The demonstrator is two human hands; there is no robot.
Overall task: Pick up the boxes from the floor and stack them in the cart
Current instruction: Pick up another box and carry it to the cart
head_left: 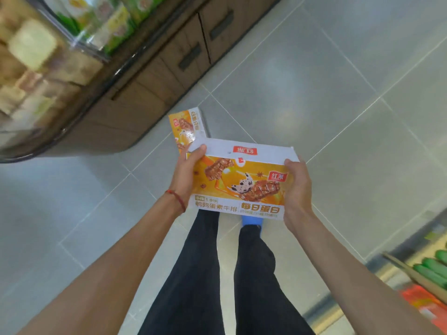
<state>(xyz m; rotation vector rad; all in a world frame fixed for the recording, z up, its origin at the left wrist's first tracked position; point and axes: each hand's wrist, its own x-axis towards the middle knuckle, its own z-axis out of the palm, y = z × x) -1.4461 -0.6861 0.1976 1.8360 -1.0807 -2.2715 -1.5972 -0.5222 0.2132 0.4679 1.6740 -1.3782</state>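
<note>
Both hands, left (185,176) and right (297,187), hold a box (242,182) over grey tiles (326,81); another box (185,128) lies at 11 o'clock beside a cabinet (145,93).

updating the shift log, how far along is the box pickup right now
Done: cannot tell, since no cart is in view. In hand: one orange box, gripped at its ends by the left hand and right hand, held above the tiled floor. Left: that box has yet to reach the cart, and a second matching box lies on the floor beyond it, beside the wooden cabinet.
</note>
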